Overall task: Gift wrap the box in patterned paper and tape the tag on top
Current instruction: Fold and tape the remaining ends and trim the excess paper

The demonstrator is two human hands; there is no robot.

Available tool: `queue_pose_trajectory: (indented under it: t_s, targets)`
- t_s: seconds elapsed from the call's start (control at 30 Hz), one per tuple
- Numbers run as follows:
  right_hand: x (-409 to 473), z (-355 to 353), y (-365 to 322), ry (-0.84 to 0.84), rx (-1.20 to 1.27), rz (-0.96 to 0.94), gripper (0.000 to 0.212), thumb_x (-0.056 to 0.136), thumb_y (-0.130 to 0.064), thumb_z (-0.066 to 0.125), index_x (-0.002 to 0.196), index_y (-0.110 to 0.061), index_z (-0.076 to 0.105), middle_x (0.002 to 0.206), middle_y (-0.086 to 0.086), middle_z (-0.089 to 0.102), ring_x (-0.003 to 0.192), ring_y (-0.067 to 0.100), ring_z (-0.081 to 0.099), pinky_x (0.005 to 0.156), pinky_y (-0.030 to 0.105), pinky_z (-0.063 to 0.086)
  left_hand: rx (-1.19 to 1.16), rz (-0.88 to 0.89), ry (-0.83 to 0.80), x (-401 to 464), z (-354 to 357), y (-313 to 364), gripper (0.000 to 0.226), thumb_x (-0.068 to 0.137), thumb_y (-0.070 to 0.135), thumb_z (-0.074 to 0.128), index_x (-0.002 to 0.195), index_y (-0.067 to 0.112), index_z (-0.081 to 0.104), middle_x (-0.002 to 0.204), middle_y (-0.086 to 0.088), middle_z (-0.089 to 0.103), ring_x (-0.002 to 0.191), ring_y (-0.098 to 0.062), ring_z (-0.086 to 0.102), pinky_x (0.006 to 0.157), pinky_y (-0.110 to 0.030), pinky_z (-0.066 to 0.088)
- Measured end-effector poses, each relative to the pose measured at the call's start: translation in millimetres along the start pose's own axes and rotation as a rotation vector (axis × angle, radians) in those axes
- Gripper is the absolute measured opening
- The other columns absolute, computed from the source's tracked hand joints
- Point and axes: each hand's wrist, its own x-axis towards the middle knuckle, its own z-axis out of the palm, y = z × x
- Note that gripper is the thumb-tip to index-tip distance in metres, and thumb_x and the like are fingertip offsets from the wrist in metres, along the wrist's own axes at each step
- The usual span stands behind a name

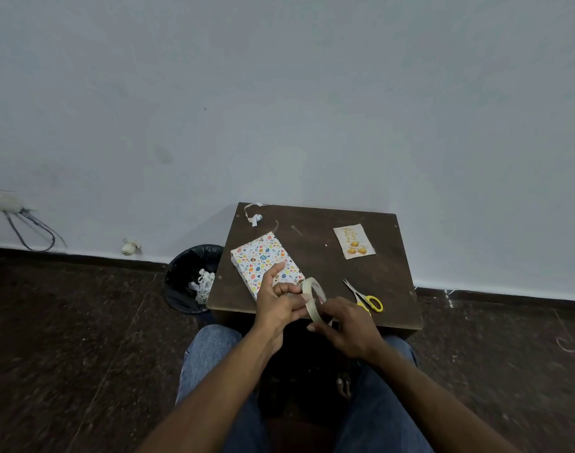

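I grip the tape roll (314,299) in both hands, left hand (281,305) and right hand (346,325); fingers probably picking its end. I'd peel slowly.

left hand (279,302) and right hand (346,326) grip tape roll (314,297) over counter (315,256) | wrapped box (263,259) left | tag (354,240) far right | scissors (364,297) near right
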Motion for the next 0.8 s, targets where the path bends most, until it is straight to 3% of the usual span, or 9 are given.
queue_pose_trajectory:
  t_s: [0.2,0.27,0.37,0.47,0.63,0.73,0.8]
  targets:
    - [-0.4,-3.2,8.1,0.070,-0.072,-0.045,0.042,0.084,-0.056,0.054,0.074,-0.016,0.058,0.074,-0.009,0.054,0.072,0.013,0.049,0.057,0.031,0.039,-0.069,-0.056,-0.007,2.1,-2.3,-2.7,0.059,0.084,-0.025,0.049,0.122,0.020,0.055,0.100,-0.010,0.060,0.083,-0.020,0.070,0.069,-0.033,0.059]
    - [0.1,-3.0,15.6,0.160,-0.215,-0.098,0.033,0.084,-0.047,0.056,0.070,-0.017,0.058,0.072,-0.005,0.057,0.068,0.018,0.053,0.057,0.026,0.035,0.025,-0.003,0.010,3.3,-4.9,-4.5,0.052,0.084,-0.023,0.049,0.113,0.018,0.059,0.109,-0.011,0.060,0.091,-0.020,0.069,0.074,-0.030,0.058]
    - [7.2,-6.2,29.7,0.225,-0.407,-0.023,0.019,0.081,-0.038,0.062,0.075,-0.020,0.065,0.079,-0.005,0.063,0.074,0.021,0.058,0.063,0.030,0.045,0.282,0.154,0.022,5.2,-12.3,-4.0,0.055,0.077,-0.022,0.052,0.104,0.024,0.062,0.116,-0.004,0.063,0.103,-0.015,0.063,0.083,-0.023,0.052]
    - [22.5,-12.3,40.5,0.137,-0.477,0.086,0.016,0.073,-0.027,0.081,0.083,-0.019,0.070,0.093,0.000,0.069,0.085,0.026,0.064,0.072,0.037,0.050,0.429,0.226,0.014,8.9,-20.5,-2.4,0.054,0.075,-0.019,0.055,0.104,0.025,0.064,0.113,0.007,0.066,0.110,-0.014,0.059,0.084,-0.019,0.050]
    - [43.6,-17.8,46.4,-0.112,-0.578,0.172,0.030,0.097,-0.036,0.055,0.121,-0.022,0.065,0.131,0.000,0.057,0.127,0.022,0.047,0.103,0.038,0.034,0.482,0.245,0.002,12.2,-27.8,-3.6,0.049,0.076,-0.017,0.057,0.102,0.024,0.065,0.113,0.006,0.067,0.109,-0.008,0.059,0.081,-0.014,0.048]
    - [45.1,-14.4,49.2,-0.214,-0.636,0.213,0.033,0.098,-0.040,0.050,0.125,-0.024,0.061,0.131,-0.002,0.054,0.130,0.019,0.041,0.104,0.036,0.031,0.506,0.267,0.003,15.2,-29.0,-5.5,0.049,0.076,-0.017,0.058,0.099,0.026,0.065,0.115,0.004,0.066,0.110,-0.007,0.059,0.083,-0.014,0.048]
    - [43.1,-10.4,49.3,-0.188,-0.578,0.220,0.035,0.096,-0.043,0.052,0.123,-0.024,0.063,0.128,-0.002,0.055,0.128,0.021,0.044,0.104,0.038,0.033,0.537,0.303,0.001,18.0,-30.6,-7.7,0.050,0.074,-0.017,0.058,0.099,0.026,0.066,0.116,0.003,0.065,0.111,-0.006,0.058,0.089,-0.017,0.048]
